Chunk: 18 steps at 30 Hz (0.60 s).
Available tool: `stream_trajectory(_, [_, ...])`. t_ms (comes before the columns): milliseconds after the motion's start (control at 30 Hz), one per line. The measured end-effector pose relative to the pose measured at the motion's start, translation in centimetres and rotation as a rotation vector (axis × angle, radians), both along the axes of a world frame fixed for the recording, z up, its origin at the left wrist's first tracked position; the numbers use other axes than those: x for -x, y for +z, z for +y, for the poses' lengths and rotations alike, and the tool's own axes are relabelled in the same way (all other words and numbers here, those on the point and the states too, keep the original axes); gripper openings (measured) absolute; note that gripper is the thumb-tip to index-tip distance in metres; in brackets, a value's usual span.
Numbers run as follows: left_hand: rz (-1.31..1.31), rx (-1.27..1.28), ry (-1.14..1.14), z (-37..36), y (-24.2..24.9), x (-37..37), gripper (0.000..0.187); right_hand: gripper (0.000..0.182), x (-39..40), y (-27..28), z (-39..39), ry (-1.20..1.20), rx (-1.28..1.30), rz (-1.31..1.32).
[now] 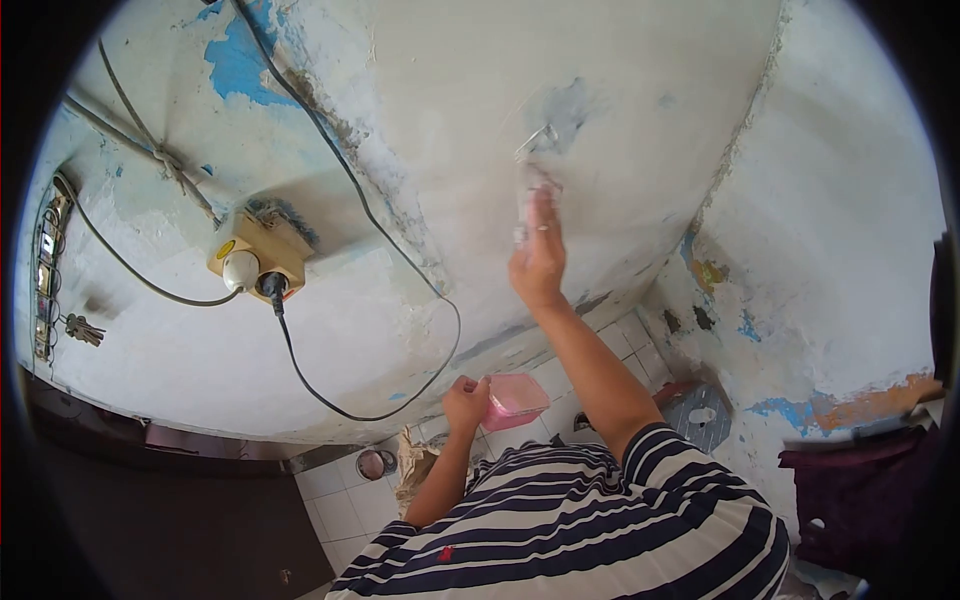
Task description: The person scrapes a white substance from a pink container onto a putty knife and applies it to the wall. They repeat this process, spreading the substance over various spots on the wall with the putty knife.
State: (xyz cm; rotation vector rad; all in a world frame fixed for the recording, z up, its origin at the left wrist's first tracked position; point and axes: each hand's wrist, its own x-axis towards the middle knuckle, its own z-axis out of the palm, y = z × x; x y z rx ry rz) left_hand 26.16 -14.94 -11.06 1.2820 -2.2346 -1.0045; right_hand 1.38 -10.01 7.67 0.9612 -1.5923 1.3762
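Note:
My right hand (540, 250) is raised against the pale wall (450, 90), its fingers closed round a thin tool (537, 143) blurred by motion. The tool's edge lies at the lower side of a grey patch (570, 112) on the wall. Lower down, my left hand (466, 402) grips the left rim of a pink translucent container (515, 402) and holds it above the floor. What the container holds is hard to make out.
A socket box (262, 250) with two plugs juts from the wall at left, and a black cable (375, 215) loops beside it. Keys (84, 330) hang at far left. White floor tiles (340, 500) and dark purple cloth (850, 495) lie below.

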Motion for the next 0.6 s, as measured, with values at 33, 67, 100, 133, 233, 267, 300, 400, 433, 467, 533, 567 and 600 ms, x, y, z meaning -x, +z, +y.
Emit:
stream_trajectory(33, [0.021,0.012,-0.012,-0.3,-0.2,-0.1,0.039,0.058,-0.1,0.8,0.6,-0.005,0.113,-0.059])
stream_trajectory(67, [0.024,0.015,-0.008,-0.6,-0.3,-0.4,0.039,0.057,0.0,1.2,0.8,0.040,0.215,-0.178])
stream_trajectory(100, [0.011,0.002,0.010,-0.6,-0.7,-0.8,0.039,0.057,0.5,2.6,1.2,-0.055,0.190,-0.097])
stream_trajectory(133, [-0.005,-0.013,0.028,-0.4,-0.9,-1.3,0.038,0.058,1.0,3.9,1.3,-0.150,0.163,-0.019])
stream_trajectory(233, [-0.058,-0.033,0.035,-0.6,-1.1,-2.9,0.039,0.059,1.4,4.5,-0.4,-0.089,-0.057,0.044])
stream_trajectory(267, [-0.060,-0.030,0.036,-0.6,-1.3,-3.3,0.039,0.059,0.8,3.4,-0.4,-0.088,-0.054,0.042])
stream_trajectory(300, [-0.054,0.002,0.053,-0.7,-1.7,-3.8,0.039,0.060,-0.2,1.6,-0.3,-0.065,-0.117,0.044])
stream_trajectory(400, [-0.018,0.046,0.080,-2.2,-1.9,-4.5,0.040,0.055,-1.5,-0.2,1.9,-0.038,-0.062,0.049])
stream_trajectory(433, [0.000,0.037,0.092,-2.4,-1.8,-4.5,0.040,0.054,-0.4,0.6,2.4,-0.016,0.069,-0.026])
stream_trajectory(467, [-0.005,0.030,0.100,-2.6,-1.9,-4.5,0.040,0.053,0.9,1.4,3.0,0.008,0.191,-0.113])
stream_trajectory(533, [-0.025,0.036,0.092,-2.5,-1.5,-5.2,0.040,0.056,3.6,5.7,4.0,-0.192,0.166,-0.079])
stream_trajectory(567, [-0.051,0.016,0.099,-2.4,-1.4,-5.2,0.040,0.056,4.5,6.0,3.5,-0.193,0.165,-0.081])
stream_trajectory(600, [-0.049,0.018,0.096,-2.2,-1.5,-5.2,0.040,0.059,5.3,6.3,3.0,-0.184,0.092,-0.042])
